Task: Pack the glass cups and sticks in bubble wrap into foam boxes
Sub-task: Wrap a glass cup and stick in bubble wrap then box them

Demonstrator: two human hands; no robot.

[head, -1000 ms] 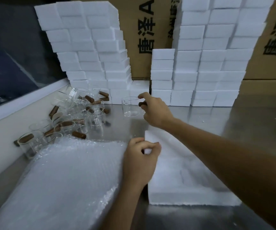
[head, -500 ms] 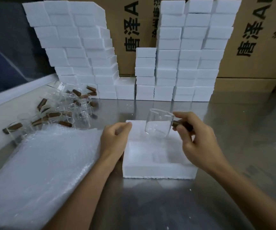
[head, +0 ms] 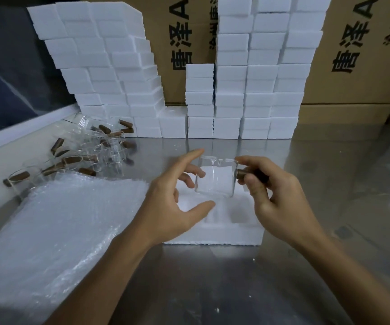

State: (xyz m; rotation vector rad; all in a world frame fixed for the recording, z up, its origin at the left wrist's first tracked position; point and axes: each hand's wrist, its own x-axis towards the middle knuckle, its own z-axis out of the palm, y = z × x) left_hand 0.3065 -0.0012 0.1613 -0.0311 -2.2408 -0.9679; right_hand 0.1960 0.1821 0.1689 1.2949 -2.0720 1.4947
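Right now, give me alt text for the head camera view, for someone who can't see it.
The right hand holds a glass cup by its brown handle above an open foam box while the open left hand reaches toward it. Bubble wrap lies left; more cups and stacked foam boxes sit behind.

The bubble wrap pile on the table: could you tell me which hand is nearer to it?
Left. The left hand hovers open just beside the bubble wrap, right of its edge; the right hand is farther right, holding the glass cup by its brown handle.

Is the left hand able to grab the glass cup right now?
Probably yes: the left hand is open right beside the glass cup, with nothing between them; the right hand holds only its brown handle.
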